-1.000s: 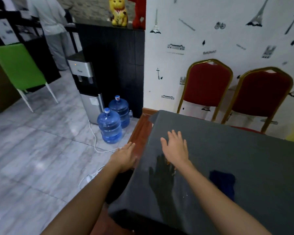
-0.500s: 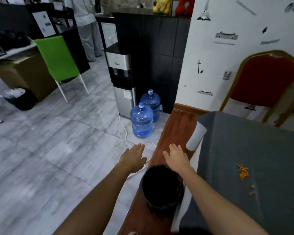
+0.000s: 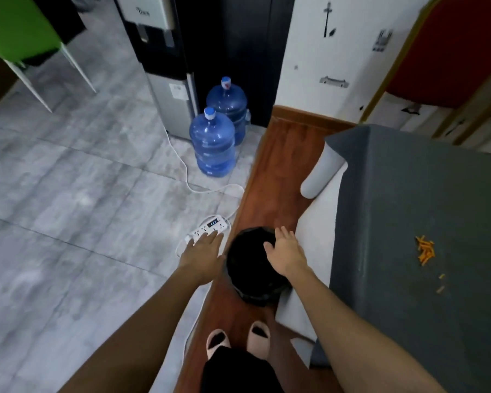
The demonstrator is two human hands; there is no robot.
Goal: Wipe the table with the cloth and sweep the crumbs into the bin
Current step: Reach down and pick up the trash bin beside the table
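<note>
**Both hands reach down toward the bin beside the table**

The left hand (image 3: 203, 255) and the right hand (image 3: 285, 252) are both open, with flat palms and spread fingers, and neither one holds anything. The right hand is above the mouth of the bin (image 3: 254, 268); the left hand is just to the left of the bin, in front of a white power strip (image 3: 209, 228) on the floor. Whether a hand already touches the rim, I cannot tell.

One second ago the hands were over the table top and the view was on the dark cloth. Now the view has turned down and to the left, and the hands have come down with it to the bin. To my judgement this means the person is about to take the bin and bring it to the table edge, so that the crumbs can be pushed into it.

The bin is round and black, it seems lined with a dark bag, and the inside is too dark to see. It stands upright on the brown wooden strip of floor, just left of the table (image 3: 408, 194), in front of the person's slippers (image 3: 238, 337).

The crumbs (image 3: 425, 249) are a small orange heap on the grey table cover, well to the right of the bin, with a few loose pieces nearer to the person. They are not yet swept. The wiping cloth is not in view now.
</note>
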